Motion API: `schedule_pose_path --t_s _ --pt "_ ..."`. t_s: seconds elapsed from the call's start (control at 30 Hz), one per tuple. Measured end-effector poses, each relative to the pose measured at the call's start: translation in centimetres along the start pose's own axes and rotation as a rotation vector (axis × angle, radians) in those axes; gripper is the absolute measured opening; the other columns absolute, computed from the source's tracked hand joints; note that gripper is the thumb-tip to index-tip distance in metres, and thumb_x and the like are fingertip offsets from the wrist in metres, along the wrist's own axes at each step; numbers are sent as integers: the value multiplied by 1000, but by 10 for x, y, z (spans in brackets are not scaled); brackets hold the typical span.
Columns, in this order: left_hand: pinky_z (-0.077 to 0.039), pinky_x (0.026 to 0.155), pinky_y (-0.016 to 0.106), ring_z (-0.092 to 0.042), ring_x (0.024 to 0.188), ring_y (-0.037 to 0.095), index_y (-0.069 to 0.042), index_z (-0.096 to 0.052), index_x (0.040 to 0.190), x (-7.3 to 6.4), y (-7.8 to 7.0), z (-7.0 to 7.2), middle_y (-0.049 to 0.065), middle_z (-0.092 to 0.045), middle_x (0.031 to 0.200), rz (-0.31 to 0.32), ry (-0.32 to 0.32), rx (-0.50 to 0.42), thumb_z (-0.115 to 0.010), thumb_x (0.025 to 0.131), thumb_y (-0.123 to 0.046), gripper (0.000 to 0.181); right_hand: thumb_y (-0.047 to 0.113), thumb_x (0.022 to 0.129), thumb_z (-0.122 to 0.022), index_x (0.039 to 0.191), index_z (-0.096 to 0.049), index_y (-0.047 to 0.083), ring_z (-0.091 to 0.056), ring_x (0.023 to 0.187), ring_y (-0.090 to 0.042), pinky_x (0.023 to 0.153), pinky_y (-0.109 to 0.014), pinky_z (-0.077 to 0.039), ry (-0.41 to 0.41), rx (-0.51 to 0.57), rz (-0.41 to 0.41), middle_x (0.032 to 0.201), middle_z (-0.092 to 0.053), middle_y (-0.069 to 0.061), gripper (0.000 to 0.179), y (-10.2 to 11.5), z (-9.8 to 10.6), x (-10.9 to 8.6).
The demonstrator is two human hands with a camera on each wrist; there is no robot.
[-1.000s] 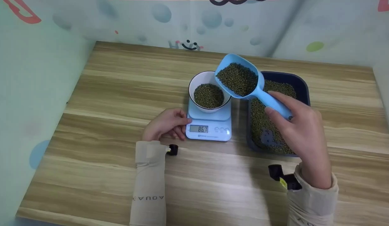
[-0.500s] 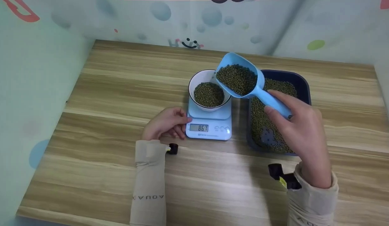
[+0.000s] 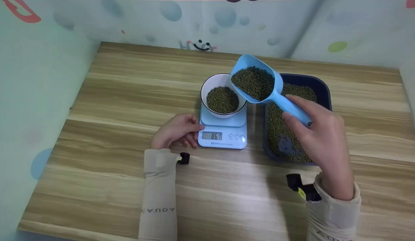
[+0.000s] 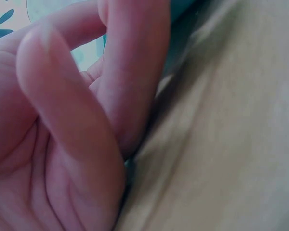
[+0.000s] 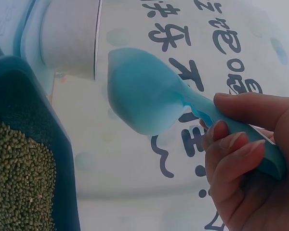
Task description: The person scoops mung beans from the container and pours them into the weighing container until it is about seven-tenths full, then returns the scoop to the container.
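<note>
My right hand [image 3: 323,137] grips the handle of a light blue scoop [image 3: 287,106], its fingers curled round it in the right wrist view. The scoop holds small green beans [image 3: 253,83], and its lip overlaps the right rim of a white bowl [image 3: 211,87]. More of the beans lie in that bowl, which stands on a kitchen scale [image 3: 224,144]. The scale's display reads 86.7. At the scale's left edge is my left hand [image 3: 176,131], thumb on the edge and other fingers curled beside it. The left wrist view shows those fingers [image 4: 77,106] close up.
A dark blue tray [image 3: 323,88] of the same beans stands right of the scale, partly under my right hand. A grey-blue patch shows among its beans. The wooden table [image 3: 127,83] meets printed walls at the back and sides.
</note>
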State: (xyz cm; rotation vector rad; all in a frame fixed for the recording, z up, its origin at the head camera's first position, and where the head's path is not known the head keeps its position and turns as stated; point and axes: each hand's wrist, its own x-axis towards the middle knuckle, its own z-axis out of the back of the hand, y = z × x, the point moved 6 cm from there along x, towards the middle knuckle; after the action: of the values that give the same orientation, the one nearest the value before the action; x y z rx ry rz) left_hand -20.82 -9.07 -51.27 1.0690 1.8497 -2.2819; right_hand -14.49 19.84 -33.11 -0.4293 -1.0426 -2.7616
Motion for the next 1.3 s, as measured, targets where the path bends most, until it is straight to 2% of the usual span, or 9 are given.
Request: schedule_pose_path --t_s 0.3,0.93,1.3 --pt "-45 40 26 -64 58 30 -3 -50 91 -12 -9 0 13 -58 67 45 9 15 -64 83 -27 29 29 84 -62 117 -60 23 -45 62 -11 53 -22 -34 15 14 -12 98 -62 4 34 7 9 0" --pt "-45 39 26 -63 55 28 -3 -50 91 -11 -7 0 13 -58 66 62 5 -5 -65 82 -27 30 26 82 -65 114 -62 26 -48 71 -10 61 -20 -33 10 -3 53 101 -63 6 32 10 8 -1" --pt "-45 39 26 -63 55 28 -4 -51 91 -11 -8 0 14 -58 67 60 -4 18 -65 82 -28 29 26 82 -65 114 -62 25 -49 72 -12 62 -22 -33 13 -3 45 101 -63 5 32 11 8 -2"
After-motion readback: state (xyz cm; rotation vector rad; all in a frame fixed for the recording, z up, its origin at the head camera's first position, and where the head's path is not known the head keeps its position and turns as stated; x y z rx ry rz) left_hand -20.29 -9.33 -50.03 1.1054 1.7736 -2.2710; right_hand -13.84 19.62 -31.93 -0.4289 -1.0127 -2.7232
